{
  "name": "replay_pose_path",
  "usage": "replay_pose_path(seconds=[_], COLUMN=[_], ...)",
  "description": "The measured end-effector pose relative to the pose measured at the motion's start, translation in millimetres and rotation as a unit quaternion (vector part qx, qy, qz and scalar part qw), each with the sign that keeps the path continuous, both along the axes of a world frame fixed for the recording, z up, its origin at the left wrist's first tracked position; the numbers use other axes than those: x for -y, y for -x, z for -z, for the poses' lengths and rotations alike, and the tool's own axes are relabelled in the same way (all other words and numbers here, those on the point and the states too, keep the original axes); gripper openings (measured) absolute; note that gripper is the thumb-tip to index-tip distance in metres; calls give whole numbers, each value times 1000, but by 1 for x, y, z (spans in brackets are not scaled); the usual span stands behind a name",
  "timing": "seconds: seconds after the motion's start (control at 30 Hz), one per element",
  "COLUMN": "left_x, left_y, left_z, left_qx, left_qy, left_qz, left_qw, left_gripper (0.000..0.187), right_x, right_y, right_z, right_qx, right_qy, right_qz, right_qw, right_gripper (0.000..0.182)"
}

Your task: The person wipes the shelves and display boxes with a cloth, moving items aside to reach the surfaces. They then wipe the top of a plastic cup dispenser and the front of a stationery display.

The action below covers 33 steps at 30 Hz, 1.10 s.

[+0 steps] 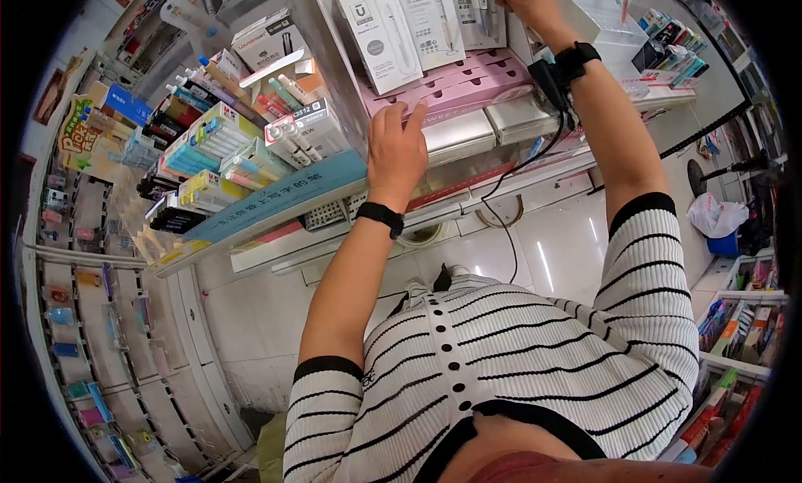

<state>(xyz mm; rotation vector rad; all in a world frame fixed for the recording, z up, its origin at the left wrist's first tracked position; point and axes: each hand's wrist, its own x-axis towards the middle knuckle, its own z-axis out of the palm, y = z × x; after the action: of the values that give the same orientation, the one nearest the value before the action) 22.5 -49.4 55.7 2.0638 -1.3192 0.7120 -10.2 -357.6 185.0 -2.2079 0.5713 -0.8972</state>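
My left hand (398,153) rests with its fingers apart on the front edge of a pink cardboard display tray (451,85) with slots along it. White pen boxes (380,36) stand in that tray, one of them just above my left fingers. At the top of the view, my right hand (530,5) is beside a pale box holding pens (480,20) at the tray's back right. Its fingers are bent at that box's edge, and whether they grip it is unclear. Both wrists wear black bands.
Left of the tray stand several boxes of pens (219,136) behind a blue shelf strip (284,192). A black cable hangs from a device at my right wrist. A clear stand (601,32) is at the upper right, and a blue bin (723,244) is on the floor.
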Motion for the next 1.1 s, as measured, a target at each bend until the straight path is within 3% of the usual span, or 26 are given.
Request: replay_pose_path(seconds=[0.2,0.27,0.3,0.47,0.6,0.67,0.8,0.87,0.93,1.03,1.1], left_x=[0,0,0,0,0,0,0,1,1,1,1], left_y=[-1,-1,0,0,-1,0,-1,-2,-1,0,2], left_z=[1,1,0,-1,2,2,1,2,2,2,1], left_qx=[7,5,2,6,1,-6,-7,-7,-8,-7,-6], left_qy=[-3,-2,0,5,-5,-8,-6,4,7,3,-2], left_qz=[-4,-1,-1,-2,-3,1,2,7,4,-4,-5], left_qw=[1000,1000,1000,1000,1000,1000,1000,1000,1000,1000,1000], left_gripper=[40,40,42,45,41,41,43,44,44,44,44], right_x=[23,28,24,4,5,17,2,18,11,19,12], right_y=[-14,-13,-11,3,1,-2,31,66,107,149,163], right_z=[20,22,18,-10,-8,16,6,13,25,75,102], right_qx=[73,132,132,-17,-67,113,93,-91,-229,-299,-225], right_qy=[-18,141,141,31,47,295,175,224,229,244,367], right_qz=[-36,-21,-20,30,39,91,141,97,66,-8,-25], right_qw=[997,981,981,999,996,944,970,966,944,923,903], right_gripper=[24,24,24,26,28,29,36,50,38,53,66])
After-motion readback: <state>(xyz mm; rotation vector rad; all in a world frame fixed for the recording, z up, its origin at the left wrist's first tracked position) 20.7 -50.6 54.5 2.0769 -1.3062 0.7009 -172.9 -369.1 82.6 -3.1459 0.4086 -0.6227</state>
